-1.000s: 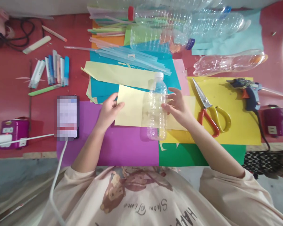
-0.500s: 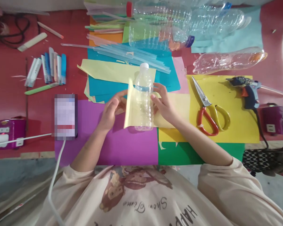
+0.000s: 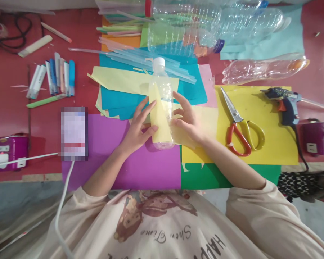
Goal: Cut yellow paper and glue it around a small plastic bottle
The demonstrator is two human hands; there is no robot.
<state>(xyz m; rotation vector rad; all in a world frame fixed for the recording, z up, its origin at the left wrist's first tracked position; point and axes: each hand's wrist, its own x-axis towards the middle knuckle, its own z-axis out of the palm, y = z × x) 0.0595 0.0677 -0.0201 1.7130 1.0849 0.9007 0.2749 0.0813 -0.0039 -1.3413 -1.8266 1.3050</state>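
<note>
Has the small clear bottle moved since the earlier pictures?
Yes. The small clear bottle has shifted left, away from the scissors, and its cap now lies farther up over the teal paper.
</note>
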